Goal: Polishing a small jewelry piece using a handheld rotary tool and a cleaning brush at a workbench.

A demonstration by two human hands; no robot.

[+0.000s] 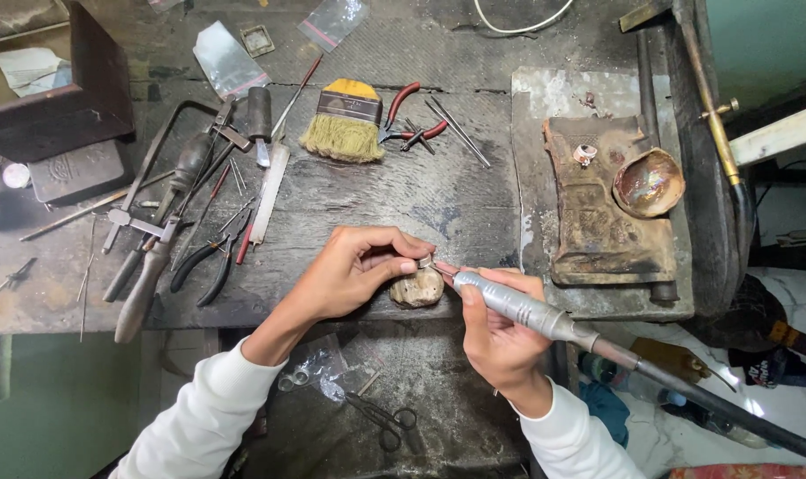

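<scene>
My left hand (360,269) pinches a small metal ring (426,262) between thumb and fingers, resting it on a worn wooden bench peg (417,289) at the bench's front edge. My right hand (500,333) grips a silver rotary handpiece (518,306) like a pen. Its thin tip touches the ring. A dark flexible shaft (713,406) runs from the handpiece down to the lower right.
On the dark workbench (403,195) lie a brush (345,120), red-handled pliers (403,120), a saw frame and files at left (168,204), and black pliers (212,262). A soldering block (598,213) with a small bowl (648,182) sits right. Scissors (381,417) lie on the lower tray.
</scene>
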